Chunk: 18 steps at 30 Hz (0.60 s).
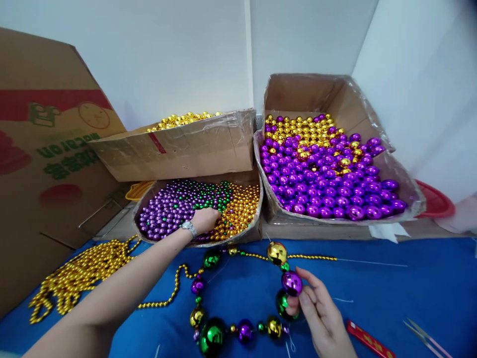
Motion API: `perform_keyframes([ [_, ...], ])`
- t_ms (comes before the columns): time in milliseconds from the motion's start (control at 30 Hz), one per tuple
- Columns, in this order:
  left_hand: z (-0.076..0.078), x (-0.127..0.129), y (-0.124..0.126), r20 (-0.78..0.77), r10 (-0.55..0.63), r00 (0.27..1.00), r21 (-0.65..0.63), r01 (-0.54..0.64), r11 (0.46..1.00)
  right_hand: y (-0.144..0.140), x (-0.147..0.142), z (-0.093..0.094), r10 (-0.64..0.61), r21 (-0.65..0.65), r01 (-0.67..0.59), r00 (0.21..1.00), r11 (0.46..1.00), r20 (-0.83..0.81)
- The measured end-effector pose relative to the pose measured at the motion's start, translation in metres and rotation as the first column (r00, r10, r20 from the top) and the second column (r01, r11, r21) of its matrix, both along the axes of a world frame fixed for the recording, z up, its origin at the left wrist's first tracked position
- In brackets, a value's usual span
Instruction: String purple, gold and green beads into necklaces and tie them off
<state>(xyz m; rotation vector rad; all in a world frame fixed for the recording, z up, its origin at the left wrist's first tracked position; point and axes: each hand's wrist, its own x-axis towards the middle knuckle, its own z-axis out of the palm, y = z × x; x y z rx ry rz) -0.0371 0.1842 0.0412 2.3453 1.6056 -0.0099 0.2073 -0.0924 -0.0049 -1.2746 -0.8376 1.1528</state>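
Bead necklace (238, 298) is lying in a loose ring on the blue cloth (391, 288), near the front edge, w/ big green, purple & gold balls strung along it. Right hand (322, 315) is pinching it at the right side: fingertips (303, 293) are touching a purple ball (291, 282), thumb is pressing a green ball (283, 304) just below. Wrist is running out of frame at the bottom.

Left hand (204, 220) is reaching into the low box (197, 211) of small purple, green & gold beads behind the necklace. Fingers are curled down into the beads, knuckles up; can't tell whether they're clamping anything, since the tips are buried. A watch (189, 227) is sitting on the wrist.

A gold bead strand (80, 276) is piling up at left on the cloth, one end trailing toward the necklace. Above the low box, a carton (179, 146) of gold beads is resting tilted, contents mostly hidden by its wall. At right, a bigger box (335, 164) is holding purple & gold balls. Large printed cardboard (48, 149) is leaning at far left. Scissors (427, 338) & a red strip (368, 342) are lying bottom right, both partly cut off.
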Motion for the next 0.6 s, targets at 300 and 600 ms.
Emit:
perform_keyframes([
  [300, 0.038, 0.033, -0.046, 0.569, 0.016, 0.822, -0.135, 0.075, 0.988, 0.002, -0.005, 0.002, -0.011, 0.016, 0.009, 0.989, 1.0, 0.145],
  [600, 0.044, 0.067, -0.107, 0.837, 0.532, 0.125, -0.542, 0.31, 0.781, 0.005, -0.003, 0.007, -0.025, 0.037, 0.015, 0.959, 0.999, 0.282],
])
